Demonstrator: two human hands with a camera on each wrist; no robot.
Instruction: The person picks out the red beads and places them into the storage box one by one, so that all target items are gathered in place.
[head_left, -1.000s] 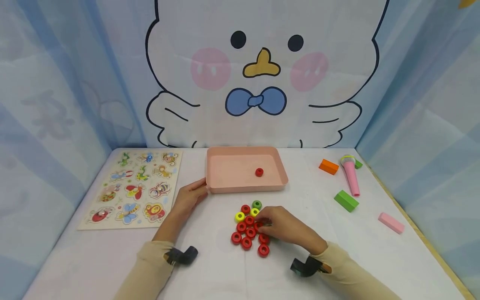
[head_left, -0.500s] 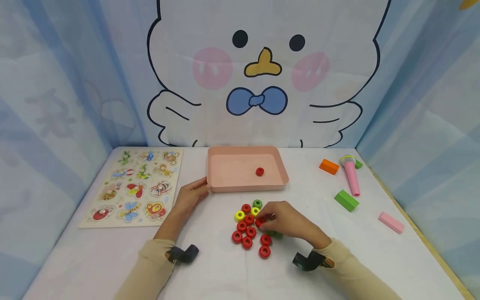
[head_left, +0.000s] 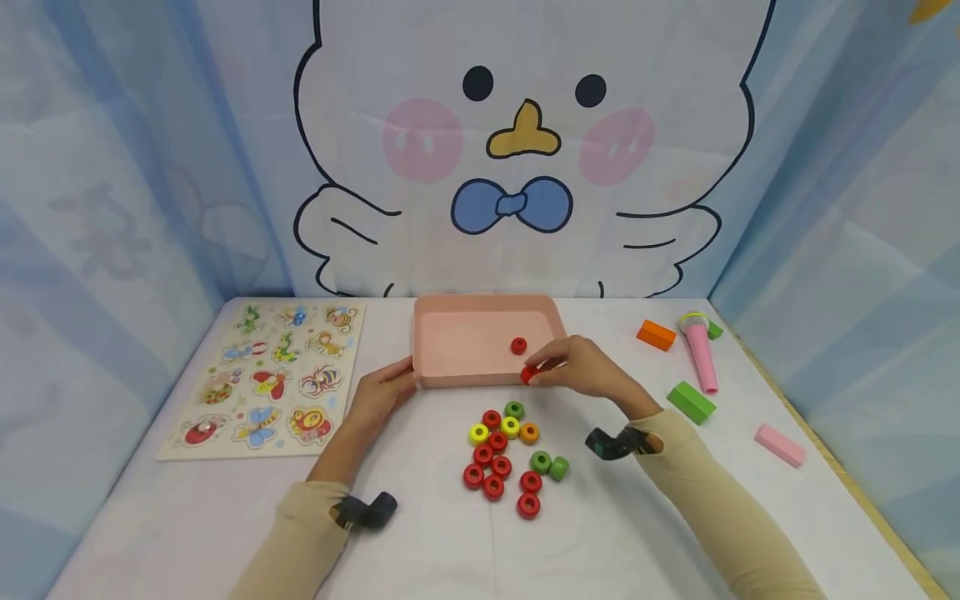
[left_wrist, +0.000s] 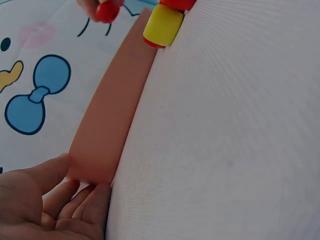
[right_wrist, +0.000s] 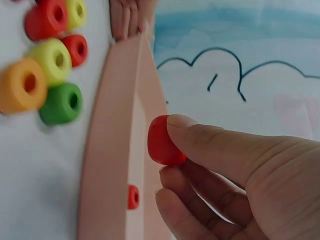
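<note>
My right hand [head_left: 588, 367] pinches a red bead [right_wrist: 164, 142] between thumb and fingers, above the front right part of the pink tray [head_left: 450, 379]. Another red bead [head_left: 518, 346] lies inside that tray. At the tray's left front corner, my left hand [head_left: 381, 398] holds on, thumb at the rim and fingers curled against the end in the left wrist view. In front of the tray lies a loose group of beads: several red beads [head_left: 492, 487], yellow beads [head_left: 478, 433], green beads [head_left: 541, 462] and an orange bead [head_left: 529, 432].
A bug picture puzzle board [head_left: 262, 379] lies on the left. To the right are an orange block [head_left: 656, 335], a pink toy microphone [head_left: 701, 350], a green block [head_left: 692, 402] and a pink block [head_left: 780, 445]. A cartoon curtain [head_left: 517, 250] stands behind the table.
My right hand has picked a red bead from the group and carried it up to the tray. The orange and green beads it covered now show. My left hand stays at the tray.
</note>
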